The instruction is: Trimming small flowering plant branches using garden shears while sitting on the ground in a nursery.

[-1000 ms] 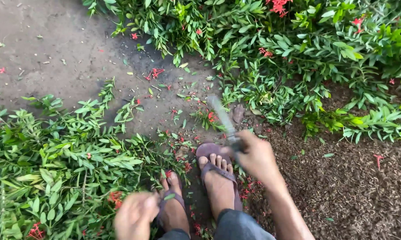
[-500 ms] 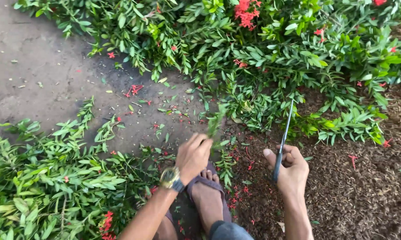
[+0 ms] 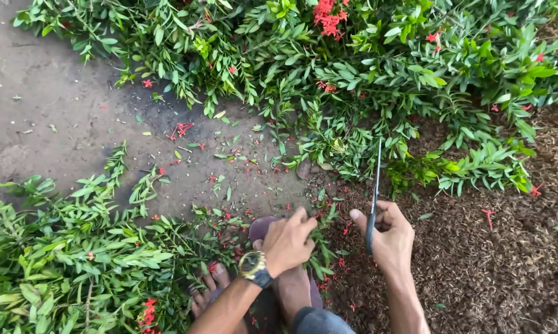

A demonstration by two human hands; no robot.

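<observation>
— So what have you got in your right hand point(image 3: 391, 238)?

— My fingers are clenched round the handle of a long knife point(image 3: 374, 192). The thin blade stands nearly upright, tip toward the green shrub point(image 3: 378, 80) with the red flower clusters point(image 3: 328, 17). My thumb lies along the near side of the handle.

— And where does the blade sit?

— Above the dark mulch point(image 3: 495, 266), its tip just at the low outer leaves of the shrub. I cannot tell whether it touches a stem.

— Your left hand point(image 3: 288, 242)?

— It is down in front of me, knuckles up, fingers curled into a few leafy sprigs point(image 3: 325, 244) lying on the ground by my foot. Whether I truly grip them or only press on them, I cannot tell; the fingertips are hidden among the leaves. A wristwatch point(image 3: 253, 267) with a gold case sits on that wrist.

— What is underneath?

— My foot in a purple sandal point(image 3: 263, 226), mostly covered by the left hand and forearm. My other foot point(image 3: 208, 291) shows its toes farther left, at the edge of the pile.

— What pile?

— A heap of cut leafy branches point(image 3: 75, 266) on my left, with a few red blossoms in it. Between that heap and the shrub runs bare grey ground point(image 3: 50, 124), strewn with loose leaves and red petals.
</observation>
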